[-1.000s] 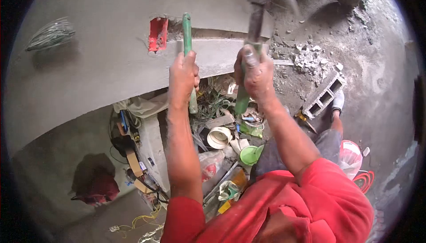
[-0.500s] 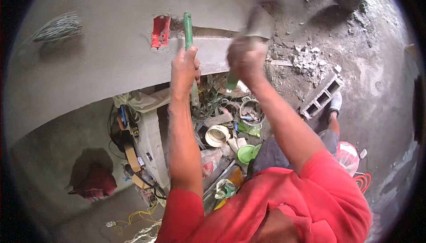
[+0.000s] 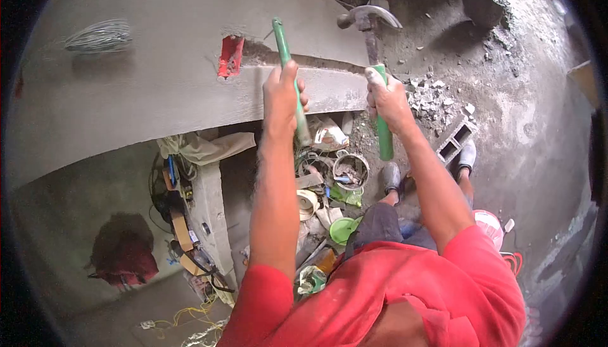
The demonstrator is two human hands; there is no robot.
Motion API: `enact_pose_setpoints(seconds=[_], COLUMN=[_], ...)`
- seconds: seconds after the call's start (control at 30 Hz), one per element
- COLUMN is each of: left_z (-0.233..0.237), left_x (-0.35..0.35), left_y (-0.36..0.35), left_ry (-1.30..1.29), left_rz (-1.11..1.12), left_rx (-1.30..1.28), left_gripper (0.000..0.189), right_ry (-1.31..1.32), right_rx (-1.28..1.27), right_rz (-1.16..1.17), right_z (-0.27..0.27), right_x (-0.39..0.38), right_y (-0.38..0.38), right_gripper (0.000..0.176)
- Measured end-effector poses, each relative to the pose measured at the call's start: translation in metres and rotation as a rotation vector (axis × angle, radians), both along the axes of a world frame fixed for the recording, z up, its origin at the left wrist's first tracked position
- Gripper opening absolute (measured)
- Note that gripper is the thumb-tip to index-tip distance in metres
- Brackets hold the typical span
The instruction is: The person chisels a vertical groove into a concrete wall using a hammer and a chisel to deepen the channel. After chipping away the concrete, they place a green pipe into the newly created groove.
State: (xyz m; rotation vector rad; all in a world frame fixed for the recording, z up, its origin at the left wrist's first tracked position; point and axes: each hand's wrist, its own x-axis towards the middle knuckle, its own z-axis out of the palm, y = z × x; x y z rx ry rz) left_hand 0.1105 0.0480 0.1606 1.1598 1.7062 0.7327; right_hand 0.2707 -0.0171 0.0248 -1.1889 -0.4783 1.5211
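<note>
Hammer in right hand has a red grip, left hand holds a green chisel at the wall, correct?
No: in the head view the hammer in the right hand has a green grip, not red. The left hand holds the green chisel at the wall.

The chisel (image 3: 283, 46) meets the wall (image 3: 158, 87) right of the box (image 3: 230, 56), left of the hammer (image 3: 372, 46).

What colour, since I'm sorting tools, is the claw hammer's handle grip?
Green; the head view shows the metal claw hammer's grip in the right hand.
</note>
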Motion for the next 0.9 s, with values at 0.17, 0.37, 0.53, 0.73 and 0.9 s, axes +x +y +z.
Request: enact_pose_setpoints(seconds=[0.17,0.37,0.53,0.73,0.9], left_z=[-0.01,-0.002,-0.012,-0.005,-0.004], left_x=[-0.047,-0.06,-0.057,-0.053,-0.048], left_y=[0.0,0.008,0.013,0.012,0.017], left_ry=[0.335,0.413,0.462,0.482,0.409], left_rz=[-0.049,-0.047,-0.039,-0.065,-0.04], left_rx=[0.03,0.042,0.062,0.059,0.037], left_gripper=[0.035,0.035,0.035,0.03,0.032], right_ry=[0.105,0.126,0.158,-0.278,-0.062], right_rx=[0.014,0.068,0.138,0.457,0.216], right_rz=[-0.059,-0.094,-0.164,-0.074,0.025], right_z=[0.003,0.017,0.043,0.02,0.057], right_x=[0.011,0.013,0.007,-0.103,-0.042], right_y=[-0.014,-0.018,-0.008,0.053,0.048], right_gripper=[0.043,0.047,0.046,0.039,0.046])
